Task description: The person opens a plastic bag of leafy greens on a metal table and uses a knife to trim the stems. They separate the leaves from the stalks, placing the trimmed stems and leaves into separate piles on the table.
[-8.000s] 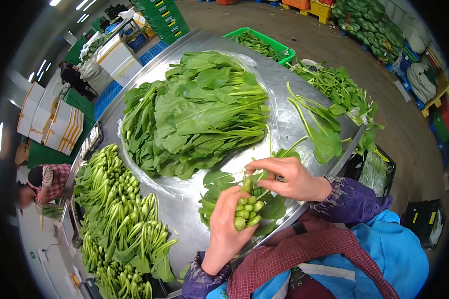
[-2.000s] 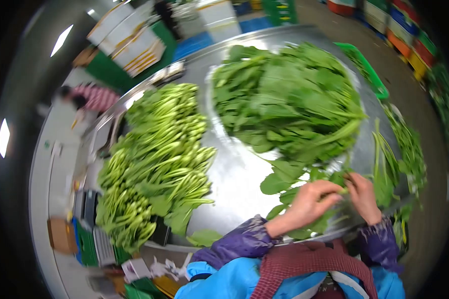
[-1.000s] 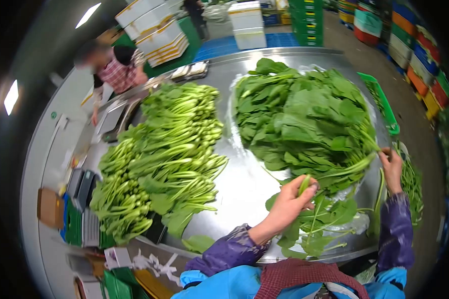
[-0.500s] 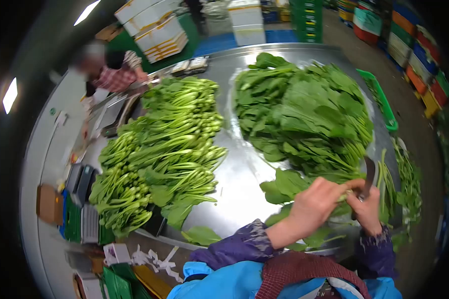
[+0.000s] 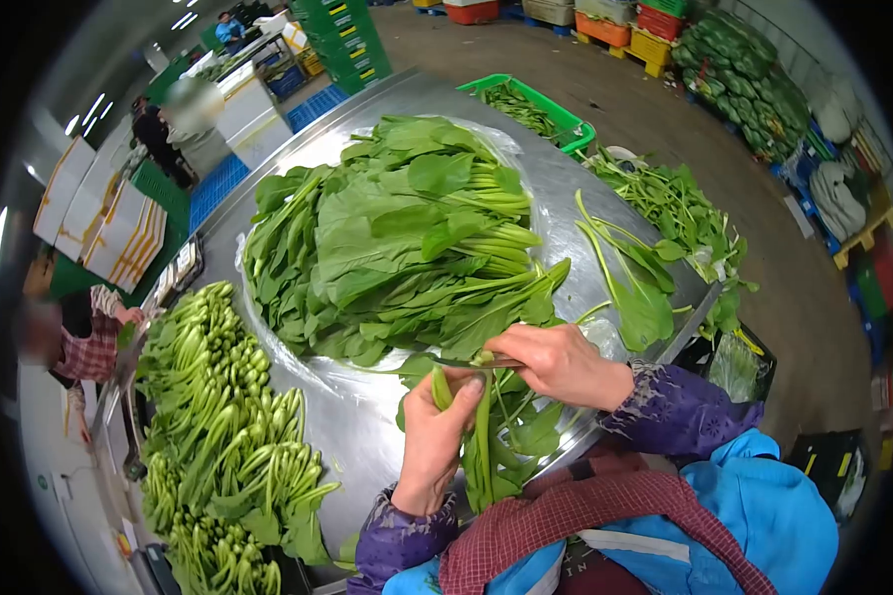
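Observation:
My left hand (image 5: 435,436) is closed around a leafy green stem (image 5: 482,431), its leaves hanging toward the table's near edge. Close beside it, my right hand (image 5: 566,367) grips a small knife (image 5: 506,363); the blade lies by the stem's cut end and its handle is hidden in my fingers. Just beyond both hands is a big heap of leafy greens (image 5: 397,238) on clear plastic. Bundled greens (image 5: 218,426) with pale stem ends turned inward line the left side. Loose leaves (image 5: 536,428) lie under my right wrist.
The metal table (image 5: 352,421) carries the greens. A few loose stems (image 5: 635,297) rest at its right edge. Beyond that edge are a green basket (image 5: 556,114) and a pile of leafy stems (image 5: 675,208). Another person (image 5: 89,342) stands at the far left.
My view has swung to the right, so the heap now appears further left. My hands have drawn slightly apart, and a leafy stem now shows hanging from my left hand.

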{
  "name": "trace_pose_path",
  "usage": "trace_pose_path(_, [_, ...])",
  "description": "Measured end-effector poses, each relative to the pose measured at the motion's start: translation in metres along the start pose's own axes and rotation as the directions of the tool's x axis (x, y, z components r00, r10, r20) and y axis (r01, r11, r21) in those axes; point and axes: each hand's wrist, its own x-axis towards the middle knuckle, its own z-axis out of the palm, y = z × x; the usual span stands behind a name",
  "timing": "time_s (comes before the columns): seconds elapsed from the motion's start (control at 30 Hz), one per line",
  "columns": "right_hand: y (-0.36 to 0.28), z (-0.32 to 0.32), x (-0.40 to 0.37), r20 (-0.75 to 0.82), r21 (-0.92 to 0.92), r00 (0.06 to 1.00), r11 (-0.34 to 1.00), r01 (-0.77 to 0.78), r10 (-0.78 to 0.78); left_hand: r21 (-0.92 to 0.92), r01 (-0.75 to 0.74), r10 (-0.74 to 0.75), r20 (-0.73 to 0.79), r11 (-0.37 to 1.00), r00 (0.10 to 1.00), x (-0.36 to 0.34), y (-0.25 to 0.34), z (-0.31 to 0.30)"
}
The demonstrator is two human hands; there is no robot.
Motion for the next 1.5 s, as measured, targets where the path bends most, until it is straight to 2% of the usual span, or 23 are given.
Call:
trace_pose_path(0.1, [0.042, 0.015, -0.013, 0.003, -0.077, 0.998, 0.995, -0.066, 0.067, -0.062, -0.016, 0.016, 0.005, 0.998, 1.000, -0.001, -0.001, -0.004])
trace_pose_path(0.17, [0.078, 0.023, -0.021, -0.020, 0.031, 0.963, 0.963, -0.267, 0.267, -0.055, -0.050, 0.050, -0.013, 0.997, 0.999, -0.001, -0.001, -0.010])
trace_pose_path(0.2, [0.083, 0.019, -0.018, -0.029, 0.024, 0.961, 0.961, -0.275, 0.275, -0.061, -0.064, 0.063, -0.025, 0.996, 0.998, 0.000, -0.003, -0.015])
trace_pose_path(0.27, [0.093, 0.011, -0.012, -0.085, 0.036, 0.896, 0.900, -0.433, 0.435, -0.107, -0.046, 0.048, 0.024, 0.993, 0.999, 0.003, -0.002, -0.022])
trace_pose_path(0.33, [0.124, 0.011, -0.010, -0.146, -0.068, 0.887, 0.890, -0.451, 0.439, -0.194, -0.123, 0.109, -0.082, 0.973, 0.991, 0.004, 0.003, -0.022])
trace_pose_path(0.4, [0.156, 0.017, -0.014, -0.205, -0.171, 0.879, 0.869, -0.465, 0.430, -0.171, -0.118, 0.122, 0.012, 0.978, 0.992, 0.003, 0.004, -0.035])
trace_pose_path(0.47, [0.184, 0.024, -0.021, -0.195, -0.248, 0.886, 0.852, -0.461, 0.422, -0.277, -0.091, 0.113, 0.066, 0.957, 0.991, 0.000, 0.010, -0.033])
trace_pose_path(0.53, [0.195, 0.025, -0.024, -0.225, -0.185, 0.909, 0.901, -0.393, 0.351, -0.232, -0.062, 0.073, 0.041, 0.971, 0.996, -0.002, 0.014, -0.032])
trace_pose_path(0.63, [0.195, 0.017, -0.026, -0.133, -0.169, 0.896, 0.882, -0.441, 0.423, -0.282, -0.085, 0.123, 0.119, 0.956, 0.985, -0.003, 0.010, -0.037])
trace_pose_path(0.73, [0.180, -0.013, -0.030, 0.066, -0.216, 0.896, 0.883, -0.416, 0.439, -0.184, -0.114, 0.116, -0.003, 0.976, 0.993, 0.000, 0.009, -0.037])
trace_pose_path(0.77, [0.163, -0.024, -0.030, 0.082, -0.201, 0.882, 0.874, -0.442, 0.464, -0.065, -0.123, 0.120, -0.055, 0.990, 0.991, -0.002, 0.010, -0.035])
trace_pose_path(0.8, [0.155, -0.031, -0.031, 0.116, -0.172, 0.873, 0.875, -0.452, 0.474, 0.052, -0.120, 0.125, -0.113, 0.991, 0.986, -0.003, 0.011, -0.032])
trace_pose_path(0.87, [0.148, -0.033, -0.041, 0.120, -0.086, 0.916, 0.923, -0.376, 0.384, 0.091, -0.098, 0.111, -0.151, 0.991, 0.982, -0.008, 0.018, -0.022])
trace_pose_path(0.9, [0.133, -0.036, -0.038, 0.176, 0.012, 0.871, 0.884, -0.468, 0.459, 0.110, -0.128, 0.142, -0.132, 0.986, 0.981, -0.007, 0.012, -0.024])
trace_pose_path(0.93, [0.117, -0.043, -0.038, 0.242, 0.099, 0.812, 0.819, -0.565, 0.531, 0.283, -0.134, 0.171, -0.112, 0.950, 0.979, -0.012, 0.014, -0.020])
trace_pose_path(1.0, [0.093, -0.045, -0.037, 0.270, 0.137, 0.785, 0.785, -0.604, 0.557, 0.510, -0.271, 0.298, 0.029, 0.816, 0.954, -0.014, 0.003, -0.007])
trace_pose_path(1.07, [0.076, -0.042, -0.038, 0.291, 0.273, 0.780, 0.734, -0.622, 0.553, 0.729, -0.590, 0.563, 0.342, 0.346, 0.752, -0.008, -0.013, 0.012])
trace_pose_path(1.17, [0.048, -0.039, -0.033, 0.354, 0.320, 0.754, 0.686, -0.654, 0.554, 0.777, -0.609, 0.446, 0.493, 0.161, 0.747, -0.001, -0.036, 0.038])
trace_pose_path(1.3, [0.032, -0.031, -0.037, 0.381, 0.386, 0.772, 0.671, -0.633, 0.509, 0.763, -0.640, 0.490, 0.526, 0.091, 0.696, 0.017, -0.047, 0.040])
trace_pose_path(1.37, [0.019, -0.039, -0.034, 0.374, 0.441, 0.769, 0.630, -0.639, 0.519, 0.730, -0.673, 0.538, 0.523, 0.117, 0.661, 0.014, -0.034, 0.037])
trace_pose_path(1.43, [0.009, -0.050, -0.025, 0.457, 0.464, 0.714, 0.544, -0.700, 0.530, 0.713, -0.682, 0.581, 0.489, 0.163, 0.651, 0.010, -0.014, 0.037])
trace_pose_path(1.47, [0.007, -0.052, -0.020, 0.463, 0.465, 0.715, 0.543, -0.699, 0.523, 0.690, -0.694, 0.621, 0.456, 0.206, 0.637, 0.008, -0.002, 0.036])
trace_pose_path(1.5, [0.005, -0.055, -0.017, 0.441, 0.591, 0.764, 0.488, -0.642, 0.470, 0.701, -0.684, 0.682, 0.400, 0.203, 0.612, 0.008, 0.010, 0.034])
